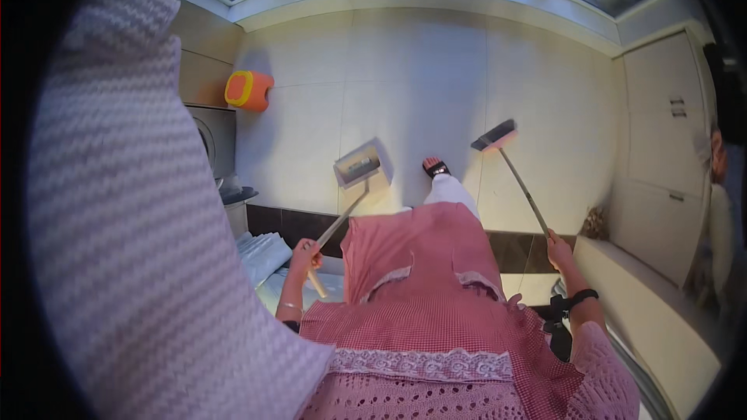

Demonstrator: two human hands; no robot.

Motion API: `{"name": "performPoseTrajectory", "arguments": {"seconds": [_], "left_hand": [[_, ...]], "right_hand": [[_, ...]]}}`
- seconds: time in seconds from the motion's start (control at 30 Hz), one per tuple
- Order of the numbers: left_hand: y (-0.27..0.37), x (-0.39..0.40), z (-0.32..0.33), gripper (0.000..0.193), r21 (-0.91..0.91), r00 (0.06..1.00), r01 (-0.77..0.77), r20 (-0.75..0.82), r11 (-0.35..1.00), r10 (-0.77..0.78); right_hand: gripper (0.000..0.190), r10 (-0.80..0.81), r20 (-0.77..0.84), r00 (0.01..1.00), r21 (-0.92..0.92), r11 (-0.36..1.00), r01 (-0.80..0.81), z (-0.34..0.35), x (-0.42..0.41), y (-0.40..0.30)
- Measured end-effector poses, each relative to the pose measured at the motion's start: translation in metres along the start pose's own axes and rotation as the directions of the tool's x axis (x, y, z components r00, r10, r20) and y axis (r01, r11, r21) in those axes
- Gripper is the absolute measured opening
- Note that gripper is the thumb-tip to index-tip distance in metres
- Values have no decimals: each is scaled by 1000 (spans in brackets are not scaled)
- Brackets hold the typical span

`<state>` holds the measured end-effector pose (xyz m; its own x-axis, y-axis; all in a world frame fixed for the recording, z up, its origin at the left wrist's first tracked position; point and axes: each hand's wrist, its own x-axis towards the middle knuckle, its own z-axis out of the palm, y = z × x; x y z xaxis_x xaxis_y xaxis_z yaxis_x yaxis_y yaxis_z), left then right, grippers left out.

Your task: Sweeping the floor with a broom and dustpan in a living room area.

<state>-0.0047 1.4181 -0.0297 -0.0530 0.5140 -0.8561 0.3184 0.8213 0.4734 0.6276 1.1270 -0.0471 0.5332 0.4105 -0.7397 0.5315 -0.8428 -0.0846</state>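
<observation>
My left hand (307,255) is closed around the handle of a long-handled dustpan (359,167), whose pan hangs over or rests on the pale tiled floor; which, I cannot tell. On the other side my right hand (560,252) grips the stick of a broom (495,135) with dark bristles and a pinkish edge. The broom head is to the right of my sandalled foot (436,167), apart from the dustpan. A red checked apron (420,262) with lace trim covers my front.
An orange and yellow plastic stool (248,91) stands at the left, near a front-loading washing machine (205,139). Windows run along the far side above a ledge (432,1). White cabinet doors (665,122) line the right. Light knitted fabric (146,216) blocks much of the left view.
</observation>
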Motion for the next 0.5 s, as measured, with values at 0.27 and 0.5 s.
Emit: {"name": "performPoseTrajectory", "arguments": {"seconds": [0.27, 0.5], "left_hand": [[-16, 2, -13, 14, 168, 999, 13, 29, 986, -18], [24, 24, -14, 14, 243, 995, 72, 56, 967, -88]], "right_hand": [[39, 39, -192, 981, 236, 972, 8, 99, -127, -3], [33, -102, -172, 980, 79, 990, 117, 91, -73, -88]]}}
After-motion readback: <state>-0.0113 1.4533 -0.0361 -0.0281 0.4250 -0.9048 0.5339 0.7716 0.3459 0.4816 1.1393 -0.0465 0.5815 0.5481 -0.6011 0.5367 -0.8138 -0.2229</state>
